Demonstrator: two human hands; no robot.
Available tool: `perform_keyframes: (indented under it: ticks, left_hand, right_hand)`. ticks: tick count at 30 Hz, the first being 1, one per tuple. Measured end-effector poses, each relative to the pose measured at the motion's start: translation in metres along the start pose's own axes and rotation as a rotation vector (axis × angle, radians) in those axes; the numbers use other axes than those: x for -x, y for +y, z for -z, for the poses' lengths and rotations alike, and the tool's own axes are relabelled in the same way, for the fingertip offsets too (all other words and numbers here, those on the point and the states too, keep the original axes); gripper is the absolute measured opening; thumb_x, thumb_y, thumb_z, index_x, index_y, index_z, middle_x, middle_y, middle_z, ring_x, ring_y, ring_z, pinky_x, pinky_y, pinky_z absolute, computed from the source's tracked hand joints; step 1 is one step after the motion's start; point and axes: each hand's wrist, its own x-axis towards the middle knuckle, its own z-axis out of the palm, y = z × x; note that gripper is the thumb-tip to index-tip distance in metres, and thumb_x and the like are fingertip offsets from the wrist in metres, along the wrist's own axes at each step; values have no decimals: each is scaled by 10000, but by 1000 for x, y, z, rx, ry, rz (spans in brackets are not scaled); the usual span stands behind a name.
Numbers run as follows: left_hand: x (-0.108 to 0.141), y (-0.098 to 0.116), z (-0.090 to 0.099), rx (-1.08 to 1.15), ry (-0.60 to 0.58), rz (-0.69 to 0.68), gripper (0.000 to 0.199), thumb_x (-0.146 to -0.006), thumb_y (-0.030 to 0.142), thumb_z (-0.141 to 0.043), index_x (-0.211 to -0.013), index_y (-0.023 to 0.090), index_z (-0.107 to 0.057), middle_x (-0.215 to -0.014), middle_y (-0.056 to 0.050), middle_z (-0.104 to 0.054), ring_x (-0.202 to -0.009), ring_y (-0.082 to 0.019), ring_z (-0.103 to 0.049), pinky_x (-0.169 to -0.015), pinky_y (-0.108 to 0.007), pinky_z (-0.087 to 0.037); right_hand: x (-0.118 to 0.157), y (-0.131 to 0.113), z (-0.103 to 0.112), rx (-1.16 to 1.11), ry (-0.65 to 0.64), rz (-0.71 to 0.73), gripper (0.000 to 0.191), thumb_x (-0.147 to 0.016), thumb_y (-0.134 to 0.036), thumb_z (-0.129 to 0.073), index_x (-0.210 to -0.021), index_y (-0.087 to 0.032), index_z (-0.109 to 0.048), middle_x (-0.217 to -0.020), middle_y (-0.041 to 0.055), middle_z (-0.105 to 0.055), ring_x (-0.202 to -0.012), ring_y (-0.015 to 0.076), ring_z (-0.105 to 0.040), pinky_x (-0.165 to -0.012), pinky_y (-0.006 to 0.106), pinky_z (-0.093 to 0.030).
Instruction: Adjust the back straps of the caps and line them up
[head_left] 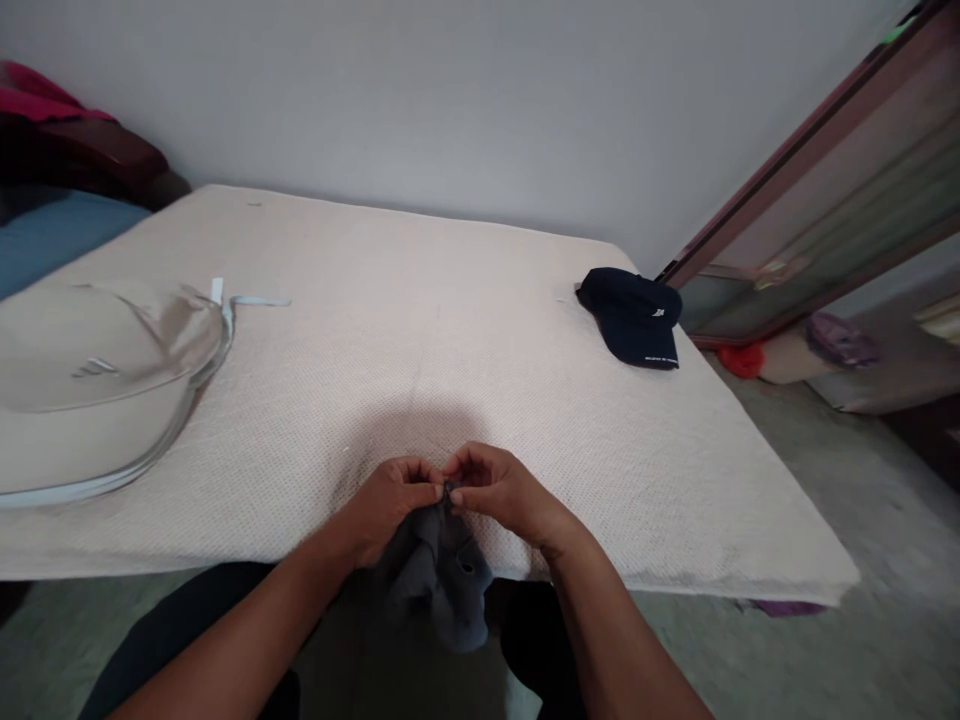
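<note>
Both my hands meet at the near edge of the bed-like surface, over a limp dark grey cloth item (450,590) with a small hole in its side. My left hand (394,500) pinches its top edge between thumb and fingers. Close against it, my right hand (506,495) pinches the same edge. The fingertips hide the exact spot being held. The cloth hangs down in folds past the edge, between my knees; its full shape cannot be made out.
The surface has a cream textured cover (420,350). On its left lies a large beige fabric item (97,350) with pale trim, a logo and a strap (259,301). A navy cap (630,310) rests at the far right. A wall (450,110) stands behind.
</note>
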Motion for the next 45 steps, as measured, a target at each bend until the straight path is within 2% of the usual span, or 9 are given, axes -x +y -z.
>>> perform_keyframes:
  ticks: [8,12,19,23,35,39,45]
  left_hand:
    - [4,8,-5,-7,-9,21,179,-599,184,-707,-675,140,-551,-608,14,-583,-507,-81,-508,-506,-214,-368]
    - [2,4,-3,-47,1,19,138,-651,212,-666,-692,145,-551,-592,28,-539,-485,-71,-459,-483,-211,-333]
    - [-2,-2,0,-142,54,-4,76,-621,143,-571,-684,158,-530,-585,43,-491,-476,-73,-421,-468,-214,-301]
    - [-4,-6,2,-225,75,-49,60,-644,175,-565,-698,158,-548,-621,26,-507,-514,-87,-438,-487,-221,-314]
    - [-8,-13,6,-263,101,-57,127,-677,243,-602,-762,150,-584,-654,12,-535,-536,-100,-458,-512,-234,-336]
    - [-7,-13,4,-219,122,-35,113,-673,245,-608,-725,161,-554,-618,20,-525,-506,-98,-453,-491,-232,-332]
    - [-4,-12,2,-203,131,-55,100,-645,218,-620,-680,166,-542,-590,31,-513,-488,-89,-442,-474,-219,-325]
  right_hand:
    - [1,2,1,149,36,43,203,-667,-86,-601,-847,-179,-590,-784,2,-590,-678,104,-532,-583,221,-407]
    - [2,2,0,234,53,85,211,-675,-68,-573,-850,-183,-591,-786,-4,-590,-683,99,-523,-585,212,-392]
    - [5,-3,-8,412,110,157,233,-681,-50,-541,-859,-192,-592,-795,-9,-596,-687,98,-513,-592,212,-380]
    - [8,-9,-14,500,149,204,223,-696,-53,-529,-860,-192,-589,-781,-8,-588,-668,97,-504,-587,213,-390]
    - [10,-14,-19,585,151,285,212,-718,-56,-515,-869,-196,-569,-833,9,-580,-731,119,-527,-657,241,-420]
    - [12,-13,-18,584,139,293,244,-708,-53,-535,-900,-199,-569,-882,14,-580,-791,126,-536,-707,249,-423]
    - [13,-10,-17,601,193,266,165,-745,-111,-567,-883,-201,-567,-858,14,-577,-768,130,-537,-692,254,-420]
